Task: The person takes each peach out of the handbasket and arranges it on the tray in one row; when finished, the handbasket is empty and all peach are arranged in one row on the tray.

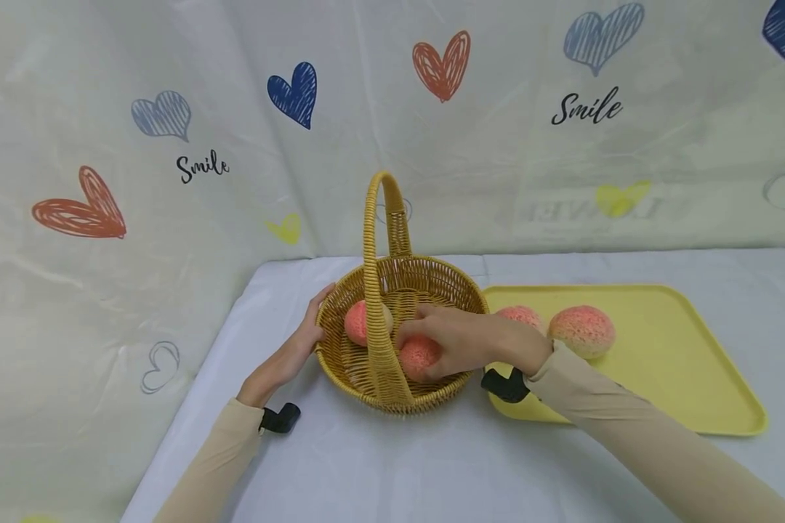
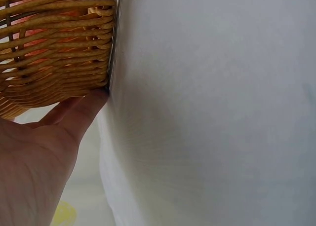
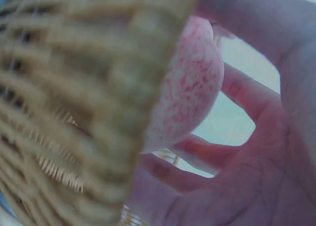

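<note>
Right hand grips a pink ball inside the wicker basket

At the far left, a pale backdrop (image 1: 72,312) printed with hearts and the word "Smile" meets the white-covered worktop (image 1: 379,472). A beige sleeve leads up to the left hand (image 1: 294,352), which rests against the left side of the wicker basket (image 1: 441,274); in the left wrist view its fingers are extended, their tips at the basket's bottom edge, close to the white cover. The basket stands upright, its tall handle (image 1: 370,254) arching overhead. Inside, toward the left, lies a pink-and-cream ball (image 1: 356,324), partly hidden behind the handle.

To the right of the handle, the right hand (image 1: 464,338) reaches in over the rim, its fingers curled around the pink ball (image 1: 419,357). The pictures do not tell whether that ball touches the basket's floor. Farther right, a yellow tray (image 1: 674,356) carries two more balls: one (image 1: 520,315) partly covered by the right wrist, the other (image 1: 583,331) in full pink-and-cream view just beside it.
</note>
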Demonstrator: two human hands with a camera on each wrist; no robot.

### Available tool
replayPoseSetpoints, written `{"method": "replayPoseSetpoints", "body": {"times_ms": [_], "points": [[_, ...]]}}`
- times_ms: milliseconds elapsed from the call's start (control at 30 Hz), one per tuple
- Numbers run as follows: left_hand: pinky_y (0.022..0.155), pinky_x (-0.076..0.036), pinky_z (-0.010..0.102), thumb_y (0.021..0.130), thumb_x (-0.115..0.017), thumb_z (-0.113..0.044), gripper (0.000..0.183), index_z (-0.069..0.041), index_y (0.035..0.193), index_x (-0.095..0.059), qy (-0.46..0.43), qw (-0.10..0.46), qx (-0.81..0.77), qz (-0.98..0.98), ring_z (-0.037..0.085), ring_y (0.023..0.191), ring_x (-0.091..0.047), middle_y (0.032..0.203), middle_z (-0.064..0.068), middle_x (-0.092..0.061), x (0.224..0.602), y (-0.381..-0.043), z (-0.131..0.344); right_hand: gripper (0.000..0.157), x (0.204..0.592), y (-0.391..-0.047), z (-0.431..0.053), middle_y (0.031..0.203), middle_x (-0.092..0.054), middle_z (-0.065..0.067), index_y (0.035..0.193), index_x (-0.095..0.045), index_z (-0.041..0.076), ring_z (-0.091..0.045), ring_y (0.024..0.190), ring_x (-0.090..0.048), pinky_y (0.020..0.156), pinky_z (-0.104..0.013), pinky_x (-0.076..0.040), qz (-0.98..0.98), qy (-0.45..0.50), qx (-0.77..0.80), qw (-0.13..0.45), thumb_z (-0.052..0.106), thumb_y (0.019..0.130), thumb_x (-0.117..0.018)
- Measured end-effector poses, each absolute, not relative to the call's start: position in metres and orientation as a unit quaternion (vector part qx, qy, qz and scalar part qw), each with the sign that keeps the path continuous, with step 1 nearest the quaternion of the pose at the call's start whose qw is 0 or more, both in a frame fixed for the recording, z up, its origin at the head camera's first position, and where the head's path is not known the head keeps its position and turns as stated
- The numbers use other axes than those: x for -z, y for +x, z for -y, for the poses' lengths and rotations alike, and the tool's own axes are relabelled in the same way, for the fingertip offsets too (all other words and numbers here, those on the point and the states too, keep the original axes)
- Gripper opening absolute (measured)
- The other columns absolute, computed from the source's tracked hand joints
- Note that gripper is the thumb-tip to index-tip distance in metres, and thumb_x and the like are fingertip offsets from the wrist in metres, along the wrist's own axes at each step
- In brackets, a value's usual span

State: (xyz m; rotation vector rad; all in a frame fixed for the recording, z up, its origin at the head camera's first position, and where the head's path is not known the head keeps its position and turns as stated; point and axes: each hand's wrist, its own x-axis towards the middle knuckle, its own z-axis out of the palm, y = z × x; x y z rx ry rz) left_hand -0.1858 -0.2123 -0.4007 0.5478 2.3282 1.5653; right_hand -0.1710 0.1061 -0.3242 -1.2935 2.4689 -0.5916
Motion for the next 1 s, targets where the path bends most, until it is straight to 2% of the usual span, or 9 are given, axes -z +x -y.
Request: {"method": "replayPoseSetpoints", "body": {"times_ms": [133,233,367,500,700,1000], "points": [[0.121,-0.014,0.065,0.093,-0.030,-0.011,0.084,-0.030,0.168,0.001,0.189,0.141,-0.543,-0.806,0.033,0.159,-0.008,0.175,0.002,0.004,0.400,-0.187,0.213,0.034,0.325,-0.169,-0.104,0.115,-0.055,-0.001,0.123,-0.068,0.028,-0.019,0.105,-0.056,0.092,-0.040,-0.049,-0.855,-0.432,0.220,0.185,0.025,0.090,-0.078],[0.121,-0.014,0.064,0.092,-0.030,-0.010,0.084,-0.030,0.168,0.002,0.189,0.141,-0.545,-0.805,0.033,0.159,-0.007,0.174,0.002,0.004,0.401,-0.187,0.213,0.034,0.326,-0.169,-0.103,0.118,-0.055,-0.002,0.126,-0.068,0.022,-0.019,0.105,-0.057,0.093,-0.040,-0.049,-0.862,-0.426,0.214,0.172,0.024,0.094,-0.076],[0.121,-0.014,0.065,0.091,-0.031,-0.010,0.085,-0.029,0.168,0.002,0.185,0.141,-0.545,-0.806,0.033,0.159,-0.008,0.174,0.003,0.003,0.401,-0.186,0.212,0.036,0.327,-0.170,-0.104,0.112,-0.053,-0.001,0.128,-0.068,0.014,-0.018,0.100,-0.055,0.091,-0.038,-0.049,-0.873,-0.425,0.198,0.134,0.024,0.094,-0.076],[0.121,-0.014,0.065,0.091,-0.032,-0.010,0.085,-0.030,0.168,0.001,0.179,0.142,-0.544,-0.807,0.033,0.159,-0.009,0.174,0.004,0.001,0.401,-0.186,0.211,0.039,0.329,-0.170,-0.104,0.111,-0.053,-0.001,0.127,-0.067,0.014,-0.019,0.102,-0.056,0.093,-0.040,-0.051,-0.874,-0.434,0.183,0.115,0.021,0.091,-0.080],[0.120,-0.014,0.067,0.092,-0.029,-0.009,0.084,-0.028,0.168,0.002,0.180,0.137,-0.546,-0.807,0.035,0.158,-0.007,0.174,0.006,0.003,0.402,-0.182,0.219,0.038,0.331,-0.171,-0.098,0.119,-0.057,-0.003,0.120,-0.064,0.013,-0.025,0.112,-0.059,0.098,-0.043,-0.050,-0.855,-0.462,0.196,0.129,0.012,0.086,-0.083],[0.120,-0.016,0.064,0.093,-0.029,-0.008,0.083,-0.029,0.168,0.002,0.201,0.145,-0.551,-0.797,0.031,0.159,-0.007,0.175,0.003,0.004,0.403,-0.187,0.216,0.042,0.334,-0.170,-0.101,0.117,-0.060,-0.002,0.118,-0.068,0.017,-0.025,0.107,-0.062,0.096,-0.042,-0.052,-0.856,-0.478,0.175,0.093,0.011,0.080,-0.086]]}}
